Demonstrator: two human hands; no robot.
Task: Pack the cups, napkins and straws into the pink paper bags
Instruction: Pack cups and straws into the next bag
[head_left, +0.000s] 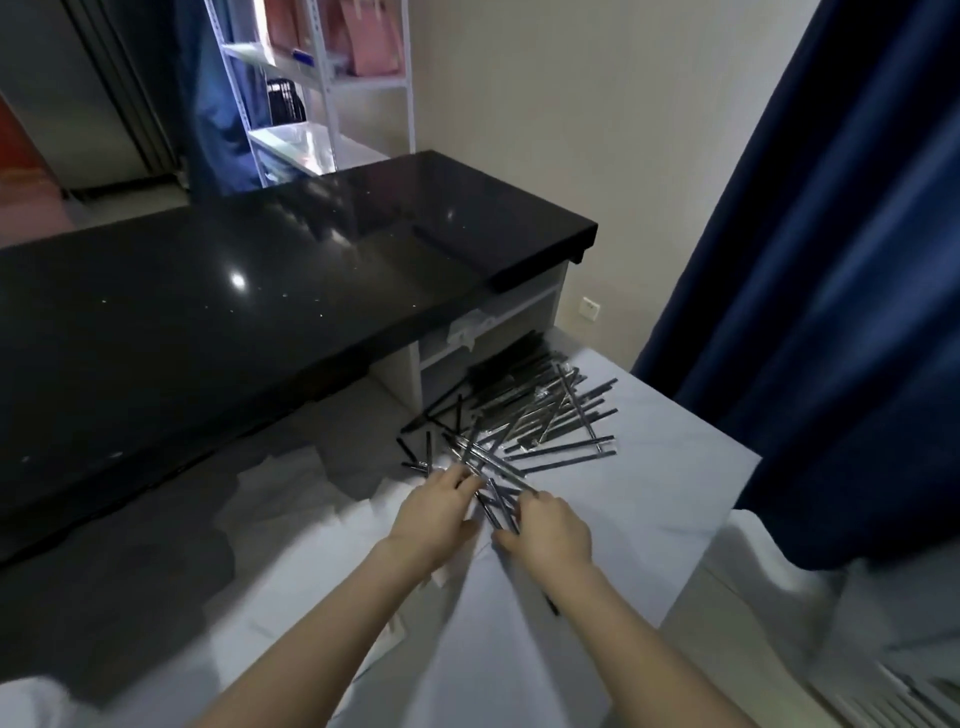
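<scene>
1. Blur hides whether the left hand (436, 512) has its grip closed; the right hand (551, 530) curls its grip round a few straws (497, 505).
2. The pile (540, 415) lies on the white tabletop (665, 467), beside a black counter (234, 312).

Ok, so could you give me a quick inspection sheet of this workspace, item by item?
Surface: white table, partly in shadow.
Job's things: loose pile of wrapped straws on the table; napkins scattered left of the hands; pink bags on the far shelf; no cups seen.
Clutter: blurred striped thing at the bottom right, cannot tell what.
Fingers: right hand curls round a few straws at the pile's near end; left hand touches them, grip unclear.
Cables: nothing seen.
Surroundings: glossy black counter, blue curtain, wall socket.
</scene>
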